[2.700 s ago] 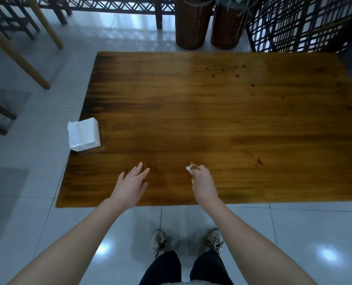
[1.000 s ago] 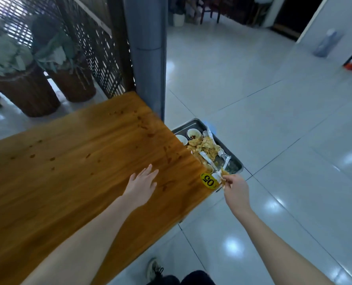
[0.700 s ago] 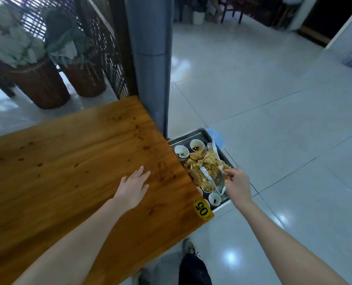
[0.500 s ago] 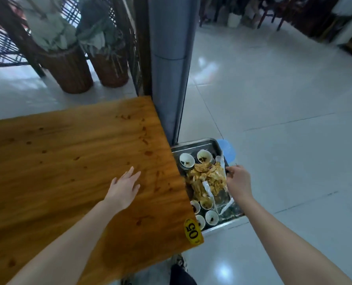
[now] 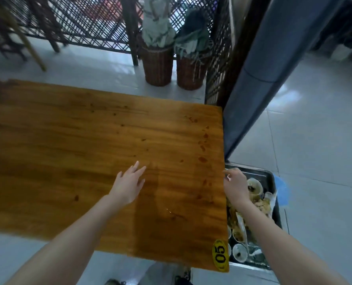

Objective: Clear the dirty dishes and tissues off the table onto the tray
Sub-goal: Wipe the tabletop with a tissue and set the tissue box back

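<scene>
A metal tray stands low beside the right end of the wooden table. It holds small dirty bowls, yellowish food scraps and white tissue or wrappers. My right hand hovers over the tray's near-left corner by the table edge, fingers loosely curled, with nothing visible in it. Over the tabletop, my left hand is flat with its fingers spread, empty. Only sauce stains show on the table.
A yellow "05" sticker marks the table's near right corner. A grey pillar rises just behind the tray. Two wicker planters and a lattice screen stand beyond the table. A blue object lies right of the tray.
My right hand carried a tissue scrap from the table to the tray and now shows nothing in it, drawn back toward the table edge. The view swung left, back over the table.
</scene>
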`<action>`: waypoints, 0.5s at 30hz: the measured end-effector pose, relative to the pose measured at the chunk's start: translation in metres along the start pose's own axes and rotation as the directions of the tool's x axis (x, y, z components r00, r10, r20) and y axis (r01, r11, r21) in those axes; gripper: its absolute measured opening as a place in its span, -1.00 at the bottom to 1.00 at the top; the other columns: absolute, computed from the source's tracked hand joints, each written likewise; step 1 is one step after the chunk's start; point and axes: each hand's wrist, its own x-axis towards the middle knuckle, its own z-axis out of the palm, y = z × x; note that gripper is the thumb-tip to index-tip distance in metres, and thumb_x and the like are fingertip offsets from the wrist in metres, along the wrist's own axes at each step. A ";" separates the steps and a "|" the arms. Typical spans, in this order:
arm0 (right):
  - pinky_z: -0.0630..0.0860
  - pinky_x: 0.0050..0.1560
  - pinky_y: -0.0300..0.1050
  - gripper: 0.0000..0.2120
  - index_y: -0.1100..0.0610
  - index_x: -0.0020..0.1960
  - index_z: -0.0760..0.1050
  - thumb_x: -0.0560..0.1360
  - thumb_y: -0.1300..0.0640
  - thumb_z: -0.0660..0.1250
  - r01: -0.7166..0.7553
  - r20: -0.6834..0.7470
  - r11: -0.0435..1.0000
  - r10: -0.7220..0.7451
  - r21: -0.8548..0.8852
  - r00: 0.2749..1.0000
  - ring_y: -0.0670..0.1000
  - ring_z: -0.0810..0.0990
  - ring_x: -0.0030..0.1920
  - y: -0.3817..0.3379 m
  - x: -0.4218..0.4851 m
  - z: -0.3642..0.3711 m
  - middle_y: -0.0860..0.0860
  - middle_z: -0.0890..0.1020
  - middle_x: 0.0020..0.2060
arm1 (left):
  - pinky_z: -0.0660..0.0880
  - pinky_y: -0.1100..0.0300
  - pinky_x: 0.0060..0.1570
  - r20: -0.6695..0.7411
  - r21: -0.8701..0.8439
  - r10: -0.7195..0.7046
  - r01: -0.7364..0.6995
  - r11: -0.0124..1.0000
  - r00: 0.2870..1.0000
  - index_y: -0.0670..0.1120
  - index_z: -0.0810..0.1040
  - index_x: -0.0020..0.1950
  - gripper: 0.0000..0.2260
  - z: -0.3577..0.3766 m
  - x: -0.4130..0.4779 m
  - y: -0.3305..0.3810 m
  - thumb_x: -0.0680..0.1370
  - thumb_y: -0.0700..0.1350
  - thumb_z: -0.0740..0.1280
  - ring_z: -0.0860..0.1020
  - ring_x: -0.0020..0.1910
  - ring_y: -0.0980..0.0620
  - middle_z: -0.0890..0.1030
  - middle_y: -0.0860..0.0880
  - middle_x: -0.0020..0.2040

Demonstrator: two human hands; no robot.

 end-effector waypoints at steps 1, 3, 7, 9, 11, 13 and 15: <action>0.46 0.12 -0.11 -0.74 0.19 0.11 0.61 0.51 0.35 0.24 0.037 0.015 0.999 -0.037 0.001 0.999 0.08 0.55 0.08 -0.016 -0.002 0.008 0.07 0.58 0.06 | 0.07 -0.07 0.47 -0.014 -0.011 -0.016 0.016 1.000 1.000 0.06 0.15 0.54 -0.54 -0.005 -0.006 -0.014 0.65 0.00 0.14 0.15 0.52 -0.01 0.06 -0.02 0.57; 0.40 0.10 -0.22 -0.74 0.18 0.12 0.59 0.51 0.36 0.24 0.098 0.037 0.995 -0.099 0.012 0.994 0.04 0.54 0.11 -0.048 -0.009 0.027 0.05 0.57 0.07 | 0.08 -0.07 0.47 -0.029 -0.031 -0.051 0.050 0.998 0.998 0.06 0.16 0.55 -0.55 -0.015 -0.018 -0.044 0.65 0.00 0.13 0.16 0.52 -0.01 0.07 -0.03 0.57; 0.42 0.12 -0.22 -0.75 0.21 0.14 0.58 0.52 0.36 0.25 0.198 0.063 0.979 -0.200 0.038 0.978 0.03 0.54 0.11 -0.119 -0.031 0.069 0.07 0.58 0.07 | 0.09 -0.05 0.47 -0.064 -0.063 -0.105 0.101 0.993 0.992 0.06 0.16 0.55 -0.55 -0.036 -0.046 -0.112 0.65 0.00 0.13 0.22 0.50 0.01 0.07 -0.02 0.57; 0.45 0.10 -0.21 -0.75 0.21 0.15 0.58 0.51 0.36 0.27 0.215 0.060 0.976 -0.217 0.031 0.974 0.02 0.55 0.09 -0.157 -0.047 0.091 0.07 0.58 0.07 | 0.09 -0.05 0.47 -0.068 -0.067 -0.119 0.114 0.991 0.991 0.04 0.15 0.55 -0.54 -0.047 -0.062 -0.149 0.65 -0.01 0.14 0.18 0.51 0.00 0.07 -0.03 0.57; 0.46 0.05 -0.23 -0.75 0.19 0.14 0.59 0.51 0.36 0.28 0.232 0.062 0.972 -0.234 0.037 0.970 0.01 0.56 0.06 -0.198 -0.067 0.114 0.05 0.58 0.05 | 0.09 -0.06 0.47 -0.072 -0.073 -0.127 0.122 0.990 0.989 0.04 0.14 0.56 -0.54 -0.059 -0.080 -0.188 0.65 -0.02 0.14 0.16 0.52 -0.01 0.06 -0.03 0.58; 0.46 0.03 -0.24 -0.75 0.19 0.13 0.59 0.52 0.36 0.27 0.263 0.061 0.964 -0.266 0.050 0.962 0.01 0.56 0.03 -0.240 -0.085 0.135 0.04 0.58 0.03 | 0.09 -0.06 0.47 -0.089 -0.083 -0.137 0.130 0.988 0.987 0.04 0.14 0.55 -0.54 -0.070 -0.097 -0.227 0.65 -0.01 0.13 0.18 0.51 -0.01 0.07 -0.03 0.57; 0.47 0.05 -0.22 -0.76 0.20 0.12 0.60 0.53 0.36 0.26 0.301 0.061 0.951 -0.306 0.074 0.950 0.02 0.56 0.03 -0.281 -0.103 0.156 0.05 0.58 0.02 | 0.09 -0.06 0.47 -0.098 -0.092 -0.154 0.145 0.985 0.983 0.04 0.15 0.55 -0.54 -0.081 -0.113 -0.263 0.66 -0.01 0.13 0.18 0.51 -0.01 0.08 -0.02 0.57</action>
